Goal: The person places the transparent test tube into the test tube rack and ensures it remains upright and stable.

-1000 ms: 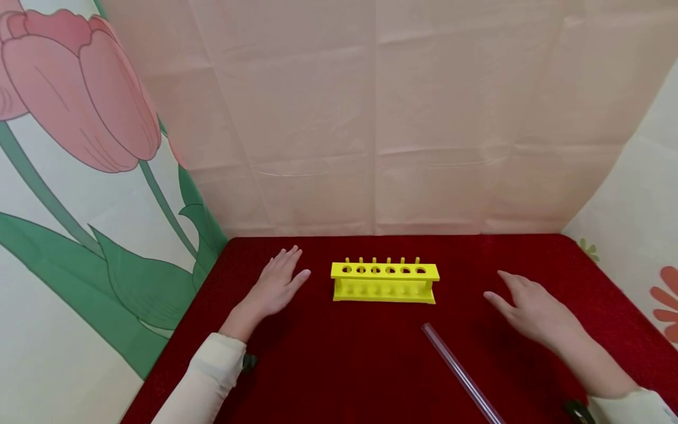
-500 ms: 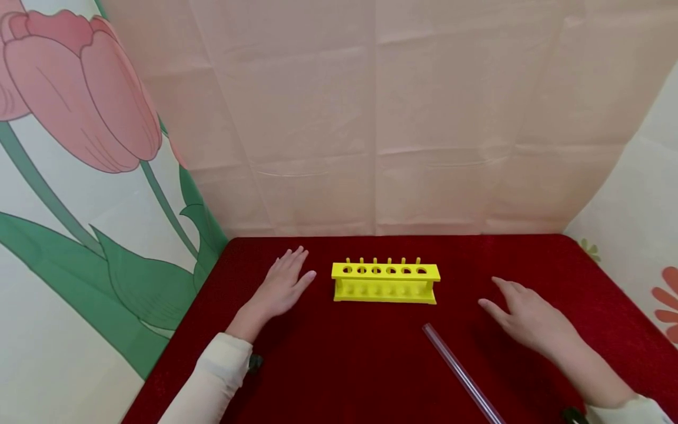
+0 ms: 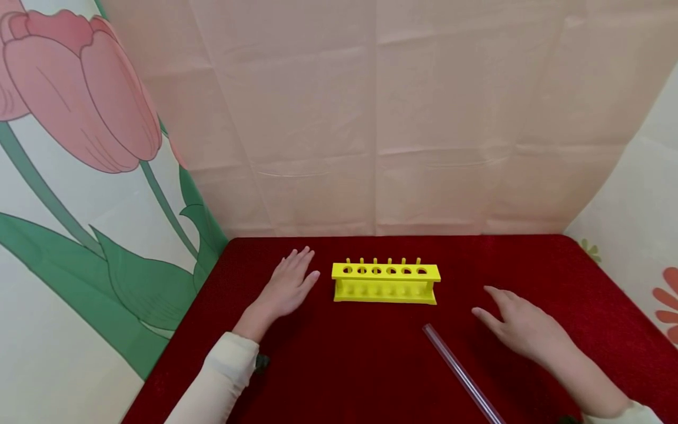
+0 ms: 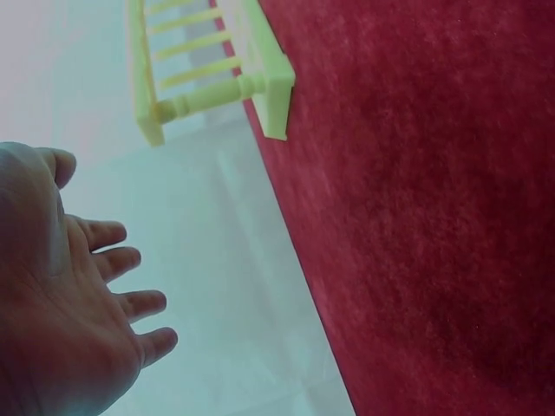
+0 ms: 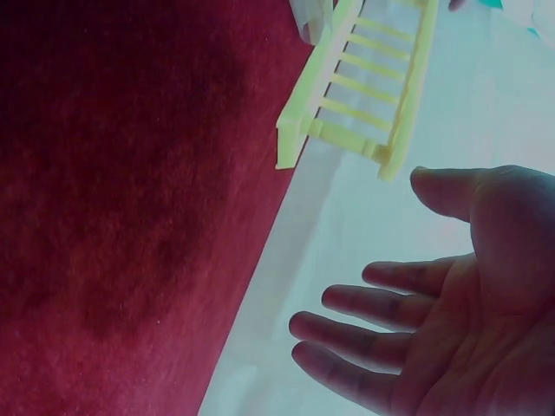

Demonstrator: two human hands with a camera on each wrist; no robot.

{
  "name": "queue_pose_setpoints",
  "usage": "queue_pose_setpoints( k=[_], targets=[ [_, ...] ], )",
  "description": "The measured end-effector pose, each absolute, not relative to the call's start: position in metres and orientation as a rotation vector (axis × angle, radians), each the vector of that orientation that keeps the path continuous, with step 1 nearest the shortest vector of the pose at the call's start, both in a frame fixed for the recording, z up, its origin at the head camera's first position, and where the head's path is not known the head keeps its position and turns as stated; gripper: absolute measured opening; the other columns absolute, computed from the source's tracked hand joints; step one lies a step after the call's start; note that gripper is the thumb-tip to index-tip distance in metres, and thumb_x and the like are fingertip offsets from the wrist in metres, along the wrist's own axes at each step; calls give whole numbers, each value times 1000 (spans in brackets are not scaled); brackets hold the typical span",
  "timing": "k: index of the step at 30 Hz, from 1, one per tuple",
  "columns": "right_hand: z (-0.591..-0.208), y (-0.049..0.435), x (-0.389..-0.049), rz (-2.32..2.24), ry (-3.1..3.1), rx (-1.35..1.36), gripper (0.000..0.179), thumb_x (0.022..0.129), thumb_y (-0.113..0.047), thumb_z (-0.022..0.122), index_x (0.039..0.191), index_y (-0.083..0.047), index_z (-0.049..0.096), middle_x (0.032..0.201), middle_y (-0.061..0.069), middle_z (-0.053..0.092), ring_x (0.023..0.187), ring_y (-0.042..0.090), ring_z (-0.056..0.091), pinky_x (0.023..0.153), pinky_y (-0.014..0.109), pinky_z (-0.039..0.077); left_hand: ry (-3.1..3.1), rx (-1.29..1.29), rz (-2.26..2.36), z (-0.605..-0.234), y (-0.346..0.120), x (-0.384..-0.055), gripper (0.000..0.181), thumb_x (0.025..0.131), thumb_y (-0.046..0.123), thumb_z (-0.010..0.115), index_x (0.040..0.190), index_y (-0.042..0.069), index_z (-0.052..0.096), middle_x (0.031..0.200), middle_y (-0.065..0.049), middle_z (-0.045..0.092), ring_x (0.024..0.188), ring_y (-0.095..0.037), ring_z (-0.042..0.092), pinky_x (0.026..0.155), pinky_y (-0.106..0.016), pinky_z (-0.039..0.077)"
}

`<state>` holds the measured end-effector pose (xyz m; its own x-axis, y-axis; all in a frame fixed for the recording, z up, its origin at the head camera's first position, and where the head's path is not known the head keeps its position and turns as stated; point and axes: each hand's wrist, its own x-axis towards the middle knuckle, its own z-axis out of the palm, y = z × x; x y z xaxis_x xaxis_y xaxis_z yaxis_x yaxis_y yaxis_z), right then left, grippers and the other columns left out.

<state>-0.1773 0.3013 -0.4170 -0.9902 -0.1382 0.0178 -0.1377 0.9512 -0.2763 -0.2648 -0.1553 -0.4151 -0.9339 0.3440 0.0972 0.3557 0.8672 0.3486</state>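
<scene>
A yellow test tube rack (image 3: 385,284) with a row of round holes and short pegs stands upright mid-table. My left hand (image 3: 286,285) is just left of it, fingers extended, thumb toward the rack, holding nothing. To the right of the rack, my right hand (image 3: 529,324) hovers with its fingers loosely straight and nothing in it. A clear plastic tube (image 3: 461,374) lies slanting on the cloth between the rack and the right forearm. Its near end runs out of the head view. In the right wrist view, the tube's end (image 5: 310,22) shows beside the rack (image 5: 299,121).
Dark red cloth (image 3: 339,365) covers the table. A pale pink sheet (image 3: 371,118) hangs behind its far edge. Sheets printed with a large tulip (image 3: 79,88) and with small flowers flank the left and right sides.
Both hands have moved inward: the left slightly right toward the rack, the right leftward and a little nearer the body. The rack and the tube have stayed in place.
</scene>
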Motion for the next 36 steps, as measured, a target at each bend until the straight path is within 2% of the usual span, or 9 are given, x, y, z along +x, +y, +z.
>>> queue_pose_setpoints(
  k=[13, 26, 36],
  targets=[
    [-419, 291, -171, -443, 3097, -218, 70, 97, -48, 63, 136, 10, 54, 130, 36, 57, 118, 53, 56, 89, 66, 50, -2983, -579, -533, -419, -144, -267, 61, 109, 42, 35, 162, 13, 25, 169, -5, 21, 157, -29, 11, 126, -49, 12],
    [-419, 282, -168, -425, 3027, -190, 74, 95, -53, 64, 136, 8, 54, 130, 35, 58, 118, 51, 57, 89, 65, 51, -3007, -567, -486, -421, -134, -270, 63, 109, 46, 34, 163, 15, 24, 169, -3, 20, 157, -27, 11, 126, -48, 12],
    [-423, 272, -160, -447, 3035, -236, 69, 95, -50, 65, 134, 6, 57, 131, 31, 60, 119, 48, 58, 92, 64, 50, -3012, -569, -457, -425, -126, -274, 63, 109, 45, 35, 163, 16, 24, 169, -2, 21, 157, -27, 12, 126, -48, 12]
  ],
)
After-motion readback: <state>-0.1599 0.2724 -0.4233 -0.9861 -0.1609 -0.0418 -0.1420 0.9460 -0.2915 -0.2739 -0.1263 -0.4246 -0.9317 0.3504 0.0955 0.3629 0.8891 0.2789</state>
